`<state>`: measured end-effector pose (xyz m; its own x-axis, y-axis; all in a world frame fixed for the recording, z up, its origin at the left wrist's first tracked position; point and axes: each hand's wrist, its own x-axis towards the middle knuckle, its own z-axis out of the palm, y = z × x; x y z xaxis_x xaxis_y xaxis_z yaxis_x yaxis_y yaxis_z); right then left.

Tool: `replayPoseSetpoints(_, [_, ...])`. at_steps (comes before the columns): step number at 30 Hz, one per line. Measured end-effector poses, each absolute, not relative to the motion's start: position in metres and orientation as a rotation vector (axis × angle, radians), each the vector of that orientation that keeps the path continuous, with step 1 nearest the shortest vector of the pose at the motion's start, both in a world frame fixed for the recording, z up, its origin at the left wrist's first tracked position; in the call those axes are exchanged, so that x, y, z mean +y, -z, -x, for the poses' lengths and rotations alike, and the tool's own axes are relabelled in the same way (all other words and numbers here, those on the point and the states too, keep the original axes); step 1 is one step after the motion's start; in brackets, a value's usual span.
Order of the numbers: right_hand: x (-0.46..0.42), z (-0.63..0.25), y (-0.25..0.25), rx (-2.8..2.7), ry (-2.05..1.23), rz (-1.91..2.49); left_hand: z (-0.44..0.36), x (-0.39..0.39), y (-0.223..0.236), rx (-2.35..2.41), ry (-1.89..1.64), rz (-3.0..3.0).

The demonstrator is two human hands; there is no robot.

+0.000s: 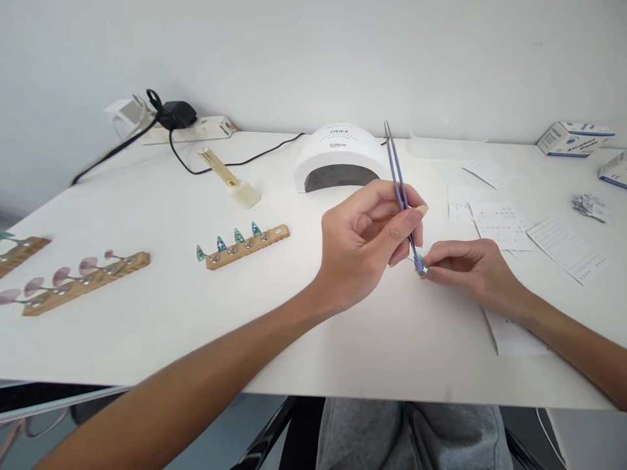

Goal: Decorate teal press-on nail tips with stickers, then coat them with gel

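Near 12 o'clock in view, "SUNone" is printed on the front of a white domed lamp; above it, apparently "OEIEZ". Toward 2 o'clock, "Alcohol Pads", slightly blurred, is carried on a blue-and-white box. At 3 o'clock, white sheets are marked; print too small to be read.

left hand raised, grip closed | right hand lower, grip pinched
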<state>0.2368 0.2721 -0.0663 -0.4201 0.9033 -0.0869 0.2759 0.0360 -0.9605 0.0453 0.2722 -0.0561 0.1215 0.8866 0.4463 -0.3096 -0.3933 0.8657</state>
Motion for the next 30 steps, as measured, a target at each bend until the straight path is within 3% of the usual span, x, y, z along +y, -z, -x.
replayPoseSetpoints(30, [0.271, -0.2329, 0.0623, -1.761, -1.372, 1.168, -0.0432, 0.2747, 0.0576, 0.614, -1.44, -1.32])
